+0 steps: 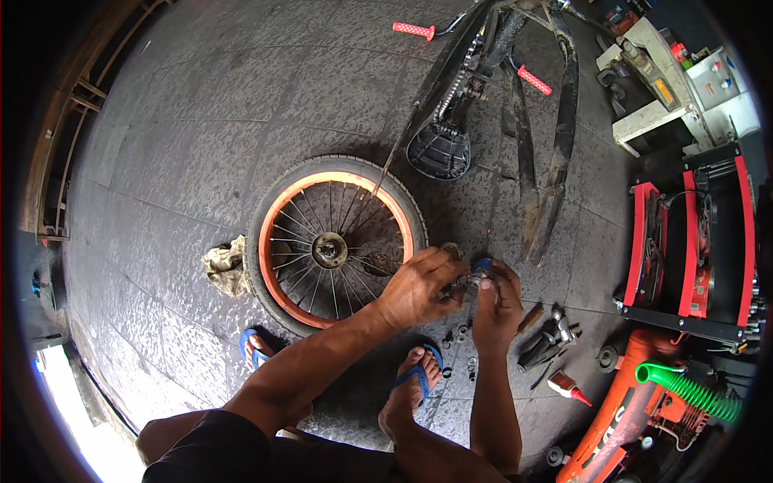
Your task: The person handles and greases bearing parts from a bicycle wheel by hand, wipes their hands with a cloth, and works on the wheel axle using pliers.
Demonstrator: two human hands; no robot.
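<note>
My left hand [423, 288] is closed in a pinch beside the wheel's right rim, and what lies between its fingertips is too small to make out. Close against it, my right hand [496, 310] grips a small metal part with a blue round piece [481, 264] at its top. A dull round metal piece [452, 251] shows just beyond my left knuckles; whether I hold it cannot be told. The spoked wheel [260, 233], with an orange rim and black tyre, lies flat on the floor, its hub [329, 250] facing up.
A motorbike frame [555, 145] with red grips stands beyond the wheel. Several small parts, a hammer [563, 326] and a red-tipped white bottle [568, 387] lie right of my feet. A red tool rack [688, 241] and orange compressor [616, 410] line the right. A rag [228, 267] touches the tyre.
</note>
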